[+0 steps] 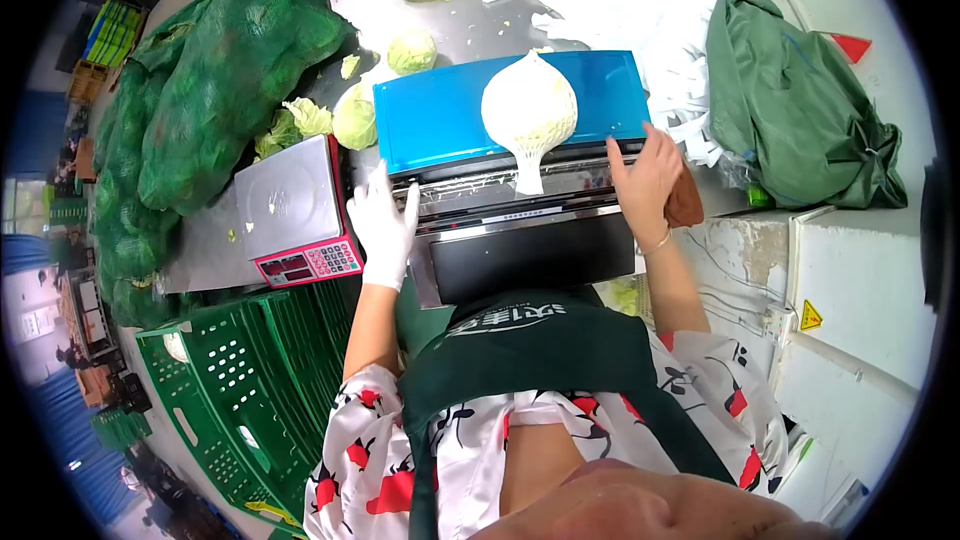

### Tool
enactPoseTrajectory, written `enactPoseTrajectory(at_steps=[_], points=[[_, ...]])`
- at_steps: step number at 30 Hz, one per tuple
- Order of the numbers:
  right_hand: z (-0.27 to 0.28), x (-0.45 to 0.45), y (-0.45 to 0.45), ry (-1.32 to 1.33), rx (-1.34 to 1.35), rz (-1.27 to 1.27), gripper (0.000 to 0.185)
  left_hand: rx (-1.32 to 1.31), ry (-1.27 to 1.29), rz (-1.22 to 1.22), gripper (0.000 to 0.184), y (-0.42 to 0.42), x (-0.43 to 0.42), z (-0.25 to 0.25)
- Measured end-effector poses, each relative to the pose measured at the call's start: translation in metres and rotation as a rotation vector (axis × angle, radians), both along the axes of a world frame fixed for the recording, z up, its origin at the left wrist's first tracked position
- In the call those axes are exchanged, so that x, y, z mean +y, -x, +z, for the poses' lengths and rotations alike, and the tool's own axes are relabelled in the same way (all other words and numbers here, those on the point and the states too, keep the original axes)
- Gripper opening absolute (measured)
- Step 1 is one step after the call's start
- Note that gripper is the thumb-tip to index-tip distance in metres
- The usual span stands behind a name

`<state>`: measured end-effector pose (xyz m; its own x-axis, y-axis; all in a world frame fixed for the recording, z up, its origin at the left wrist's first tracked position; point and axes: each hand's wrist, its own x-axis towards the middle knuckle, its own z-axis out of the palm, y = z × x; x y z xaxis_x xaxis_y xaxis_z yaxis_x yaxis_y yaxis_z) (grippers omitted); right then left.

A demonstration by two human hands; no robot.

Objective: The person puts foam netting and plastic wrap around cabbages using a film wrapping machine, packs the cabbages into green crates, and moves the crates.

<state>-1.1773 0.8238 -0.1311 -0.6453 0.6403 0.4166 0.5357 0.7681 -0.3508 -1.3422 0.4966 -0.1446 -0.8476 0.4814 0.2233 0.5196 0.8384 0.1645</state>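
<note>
A cabbage in a white foam net [530,105] lies on the blue lid [430,120] of a machine with a black front [530,260]. The net's gathered tail hangs over the lid's near edge. At the machine's left end is my left hand [382,225], in a white glove, with thumb and fingers spread. My right hand [648,180], bare, rests by the right end, its thumb and fingers apart near the lid's corner. Neither hand holds anything that I can see. Whether the fingertips touch the machine is hard to make out.
Left of the machine stands a red scale [310,262] with a metal plate. Green mesh sacks [235,80] fill the far left, above green crates [240,390]. Loose cabbages [411,52] lie on the metal table. White foam nets [630,0] and a green bag [800,105] are at right.
</note>
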Motion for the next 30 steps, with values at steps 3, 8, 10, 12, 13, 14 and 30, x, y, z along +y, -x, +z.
enactPoseTrajectory(at_steps=[3,8,10,12,13,14,30], points=[[-0.043,-0.009,-0.024,-0.050,-0.261,-0.086,0.061,-0.077,0.216,0.018,0.074,-0.026,0.001,-0.004],[-0.064,-0.007,-0.009,0.670,0.153,0.105,0.023,-0.169,-0.092,-0.006,0.053,-0.019,0.012,-0.022],[-0.032,-0.006,-0.023,1.220,0.369,0.200,0.023,-0.581,-0.501,0.009,0.038,-0.017,0.000,-0.022],[0.013,-0.002,-0.052,1.347,0.265,0.318,0.022,-0.950,-0.931,-0.025,0.023,-0.018,-0.004,0.025],[0.029,0.001,-0.070,1.379,0.189,0.380,0.021,-1.136,-0.881,0.007,0.023,-0.016,-0.028,0.039],[0.055,0.005,-0.089,1.415,0.304,0.609,0.021,-1.164,-0.830,-0.111,0.022,-0.018,-0.040,0.062],[-0.023,-0.002,0.022,0.279,-0.067,0.685,0.030,-0.200,-0.164,-0.375,0.042,0.022,0.020,0.068]])
